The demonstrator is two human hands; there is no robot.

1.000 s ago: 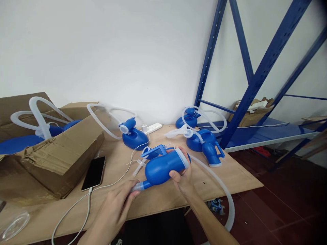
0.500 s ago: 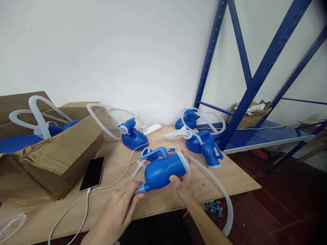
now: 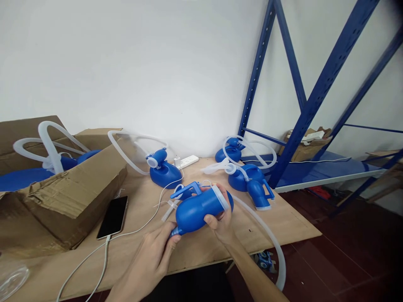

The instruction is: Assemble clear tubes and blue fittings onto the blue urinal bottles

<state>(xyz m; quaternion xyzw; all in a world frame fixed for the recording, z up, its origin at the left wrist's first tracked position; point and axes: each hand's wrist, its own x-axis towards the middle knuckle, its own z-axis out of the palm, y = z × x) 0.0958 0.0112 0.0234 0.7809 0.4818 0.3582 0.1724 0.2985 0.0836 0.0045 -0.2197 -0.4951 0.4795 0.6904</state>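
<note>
The wooden table point(image 3: 277, 228) spreads before me, with the cardboard box point(image 3: 91, 193) standing open on its left side. Nearer the wall and to the right sit other blue bottles with pale hoses, well apart from my hands. The blue bottle point(image 3: 197, 212) I hold is up over the table's near part, lying on its side and slanting: the narrow neck points down to my left, the wide end rises to my right.

My right hand point(image 3: 223, 230) has the wide end. The palm supports it from below, the thumb presses flat on the near side, and the other fingers curl behind, partly hidden, reaching up by the white rim point(image 3: 219, 198). They are spread as wide as the body needs and closed on it. That forearm comes in from the lower right.

My left hand point(image 3: 155, 249) has its back turned up, the forearm slanting in from the bottom edge. Its fingers are nearly together, pinching the neck point(image 3: 175, 232) between thumb and forefinger; the tip is covered, so I cannot tell what is inside that pinch.

The bottle's handle point(image 3: 185, 191) sticks out on the far side, free of both hands. Just beyond the bottle lies a small clear connector point(image 3: 169, 210), untouched.
</note>
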